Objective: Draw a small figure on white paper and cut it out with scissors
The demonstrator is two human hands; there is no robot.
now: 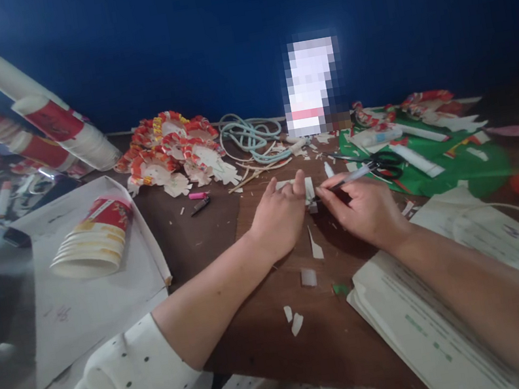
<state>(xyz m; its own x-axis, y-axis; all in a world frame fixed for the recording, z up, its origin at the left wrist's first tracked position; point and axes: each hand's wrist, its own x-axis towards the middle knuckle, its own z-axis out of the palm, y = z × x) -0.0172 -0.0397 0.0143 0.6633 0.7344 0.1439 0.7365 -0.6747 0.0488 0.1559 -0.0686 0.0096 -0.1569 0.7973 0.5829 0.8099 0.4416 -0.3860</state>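
Your white paper piece [308, 185] lies on the brown surface [265, 346] between your two hands, just beyond the left fingertips and left of the right ones. Your left hand [279, 218] is nearer, its half-bent fingers lying over part of the paper; whether they pinch it or only press it down, you cannot tell from here. Your right hand [364, 209] is closed, thumb and fingers gripping a slim pen-like tool [354, 174] whose dark tip points left at the paper's right edge, its long axis slanting up and away to the right, towards the black-handled scissors [387, 165]. The paper looks small, pale and straight-edged, with a greyish patch near the tip; its own long axis is hidden by your left hand.
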